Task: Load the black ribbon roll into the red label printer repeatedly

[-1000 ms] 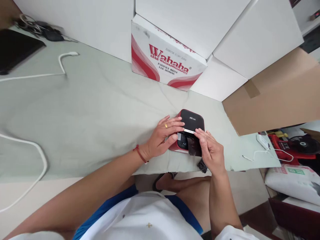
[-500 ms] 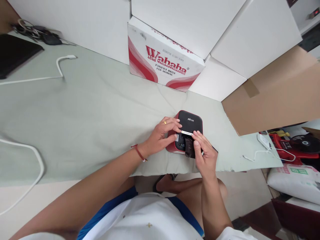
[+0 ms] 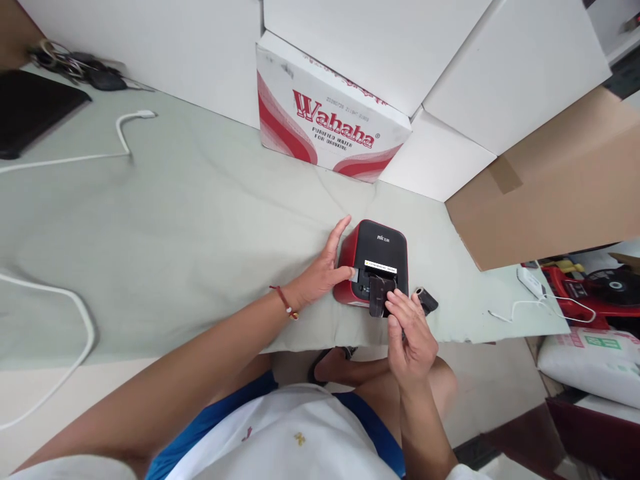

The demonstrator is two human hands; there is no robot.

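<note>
Just now, we see the left hand (image 3: 320,280) has slid off the top of a small red-and-black machine (image 3: 383,248), which sits on the cloth-covered tabletop (image 3: 200,233) in front of the wearer. Half a second ago its fingers lay across the top; now they splay along the machine's left side, closed around nothing, with the thumb on the front left corner. The right hand (image 3: 413,340) has drawn back to the machine's near right corner, uncovering the whole white label (image 3: 381,267) on the front. Its fingers lie straight and together against a dark strip (image 3: 379,299) hanging from the machine's front; we cannot tell whether the thumb pinches it from below. We take this to mean that attention is on the strip and the front opening, with the left hand steadying the body.

More of a dark roll (image 3: 427,300) also shows now, just right of the machine.

Counting, we find two hands, one machine, one strip, one label and one roll. Beyond the machine stands one red-and-white carton (image 3: 335,120); to its right, one brown box (image 3: 550,193). Well to its left lie one bunch of keys (image 3: 100,77) and two visible stretches of white cable (image 3: 83,307).
</note>
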